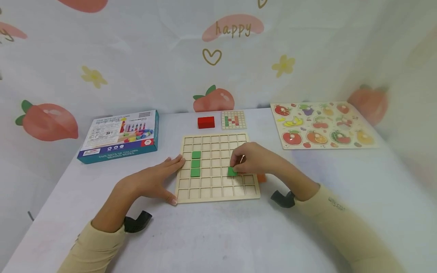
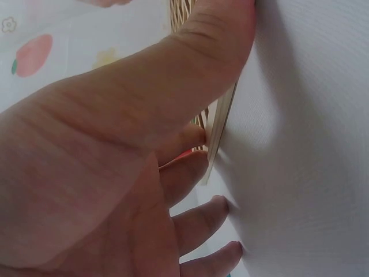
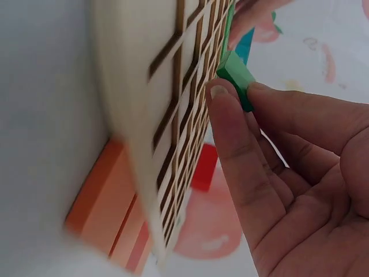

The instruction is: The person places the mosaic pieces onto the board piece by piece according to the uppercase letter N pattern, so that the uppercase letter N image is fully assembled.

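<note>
A pale wooden grid board (image 1: 218, 200) lies on the table between both hands. Three green tiles (image 1: 195, 163) sit one below another in a column on its left side. My right hand (image 1: 256, 159) pinches another green tile (image 3: 235, 78) between thumb and finger, over the board's right half; in the right wrist view the tile is tilted and held off the grid. At the board's left edge rests my left hand (image 1: 151, 180), fingers spread, with the thumb by the near corner. In the left wrist view the thumb (image 2: 190, 63) hides much of the board.
Orange blocks (image 3: 104, 193) lie beside the board's right edge, partly hidden in the head view. Behind the board are a red block (image 1: 206, 122) and a small pattern card (image 1: 233, 120). A boxed bead toy (image 1: 119, 136) lies back left, a fruit puzzle (image 1: 322, 125) back right.
</note>
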The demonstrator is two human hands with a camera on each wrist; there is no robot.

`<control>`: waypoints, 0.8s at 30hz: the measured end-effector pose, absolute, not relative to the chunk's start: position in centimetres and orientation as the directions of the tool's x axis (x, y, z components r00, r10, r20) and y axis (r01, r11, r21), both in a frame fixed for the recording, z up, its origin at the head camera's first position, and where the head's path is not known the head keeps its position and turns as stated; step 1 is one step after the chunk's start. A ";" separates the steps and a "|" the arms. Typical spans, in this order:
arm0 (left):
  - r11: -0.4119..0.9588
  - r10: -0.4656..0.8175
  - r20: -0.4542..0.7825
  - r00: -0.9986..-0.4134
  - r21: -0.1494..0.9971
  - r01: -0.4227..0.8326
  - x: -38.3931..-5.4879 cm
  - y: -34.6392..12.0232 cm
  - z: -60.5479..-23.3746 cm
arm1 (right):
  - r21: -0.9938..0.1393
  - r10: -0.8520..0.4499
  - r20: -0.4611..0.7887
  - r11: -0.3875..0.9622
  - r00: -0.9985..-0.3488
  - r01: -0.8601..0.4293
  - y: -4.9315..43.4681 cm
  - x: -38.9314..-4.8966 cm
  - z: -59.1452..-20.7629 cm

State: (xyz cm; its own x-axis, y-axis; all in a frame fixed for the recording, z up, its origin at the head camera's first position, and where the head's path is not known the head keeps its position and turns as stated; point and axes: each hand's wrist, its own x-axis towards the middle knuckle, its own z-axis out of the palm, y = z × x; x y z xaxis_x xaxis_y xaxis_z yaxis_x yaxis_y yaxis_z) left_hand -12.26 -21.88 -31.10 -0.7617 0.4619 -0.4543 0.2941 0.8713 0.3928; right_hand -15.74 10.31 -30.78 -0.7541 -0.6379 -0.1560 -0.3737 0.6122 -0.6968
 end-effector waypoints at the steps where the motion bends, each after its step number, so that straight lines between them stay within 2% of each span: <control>1: 0.872 0.462 -0.455 -0.762 0.392 0.294 -12.2 -21.9 -31.1 | -0.694 -0.642 -0.154 0.611 -0.751 -0.380 9.9 -15.7 -30.8; 10: 0.870 0.463 -0.456 -0.760 0.396 0.293 -12.2 -22.1 -31.0 | -0.672 -0.666 -0.110 0.597 -0.738 -0.439 6.3 -15.5 -30.5; 24: 0.868 0.461 -0.465 -0.756 0.413 0.275 -12.2 -22.1 -30.9 | -0.657 -0.718 -0.122 0.576 -0.685 -0.487 1.0 -14.8 -31.2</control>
